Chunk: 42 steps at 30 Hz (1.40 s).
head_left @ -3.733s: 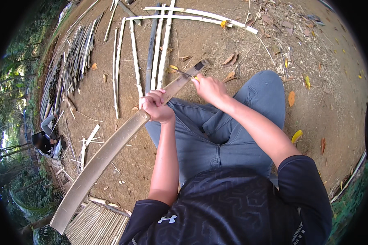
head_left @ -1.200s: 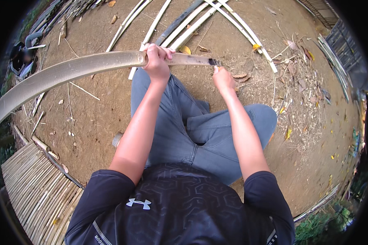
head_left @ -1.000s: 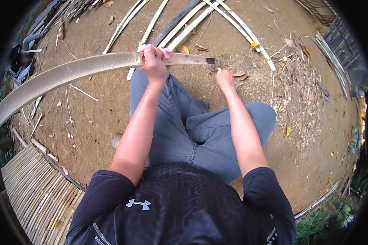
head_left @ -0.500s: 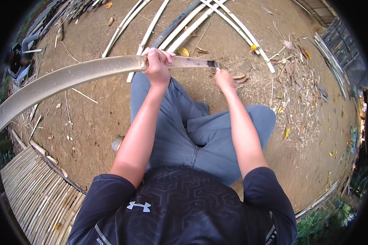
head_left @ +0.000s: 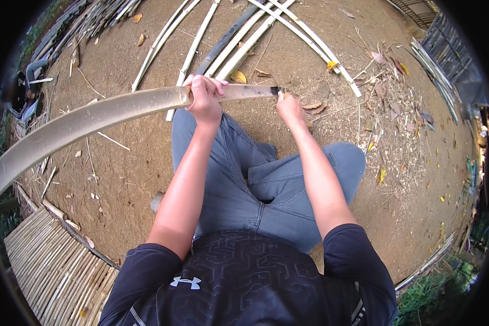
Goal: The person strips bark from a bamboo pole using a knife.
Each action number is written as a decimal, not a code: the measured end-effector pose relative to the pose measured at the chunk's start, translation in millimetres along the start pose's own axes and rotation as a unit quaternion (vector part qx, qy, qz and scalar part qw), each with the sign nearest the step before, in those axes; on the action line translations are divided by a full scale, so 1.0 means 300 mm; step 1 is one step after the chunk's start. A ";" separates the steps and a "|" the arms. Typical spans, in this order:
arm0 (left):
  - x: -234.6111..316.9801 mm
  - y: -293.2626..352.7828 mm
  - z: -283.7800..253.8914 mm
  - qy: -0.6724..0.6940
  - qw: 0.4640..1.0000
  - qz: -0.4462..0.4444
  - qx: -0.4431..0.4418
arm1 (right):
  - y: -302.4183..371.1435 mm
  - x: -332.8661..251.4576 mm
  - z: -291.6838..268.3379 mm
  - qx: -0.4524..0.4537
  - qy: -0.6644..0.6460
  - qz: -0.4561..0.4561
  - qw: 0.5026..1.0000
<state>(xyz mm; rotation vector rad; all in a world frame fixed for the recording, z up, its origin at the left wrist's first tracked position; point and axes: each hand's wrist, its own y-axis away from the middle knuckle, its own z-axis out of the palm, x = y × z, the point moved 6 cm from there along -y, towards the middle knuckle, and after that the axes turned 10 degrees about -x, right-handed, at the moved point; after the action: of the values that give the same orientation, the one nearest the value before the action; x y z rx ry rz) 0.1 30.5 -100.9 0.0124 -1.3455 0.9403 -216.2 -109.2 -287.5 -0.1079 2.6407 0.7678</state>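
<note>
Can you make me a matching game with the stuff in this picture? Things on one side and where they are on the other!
Things:
1. left hand
2. right hand
3. woven bamboo mat
4. yellow leaf

Places:
A. at the strip's dark-tipped end
B. lower left, on the ground
C. wrapped around the long bamboo strip
D. on the dirt just beyond the strip

Pairs: 1-C, 2-A, 3-B, 4-D

Outdoor bamboo-working yard, shown by bare dirt ground [head_left: 119,179] strewn with dry leaves and shavings, split bamboo strips [head_left: 239,49] laid out, a woven bamboo mat [head_left: 54,266], and greenery seen at the edges.
</note>
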 end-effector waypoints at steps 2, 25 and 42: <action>-0.001 0.016 0.017 -0.009 1.000 -0.020 0.009 | -0.067 0.078 0.000 0.015 -0.020 0.018 1.000; 0.006 0.022 0.009 -0.003 0.999 -0.043 0.017 | -0.091 0.122 0.033 -0.015 0.002 0.047 0.999; -0.001 0.020 0.017 -0.009 1.000 -0.028 0.010 | -0.085 0.154 0.061 -0.007 -0.017 0.066 0.998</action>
<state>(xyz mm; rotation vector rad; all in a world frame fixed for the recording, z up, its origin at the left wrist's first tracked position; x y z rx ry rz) -7.6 31.5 -102.8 0.0744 -1.3452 0.9080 -247.9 -119.5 -332.2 0.0771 2.6309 0.8240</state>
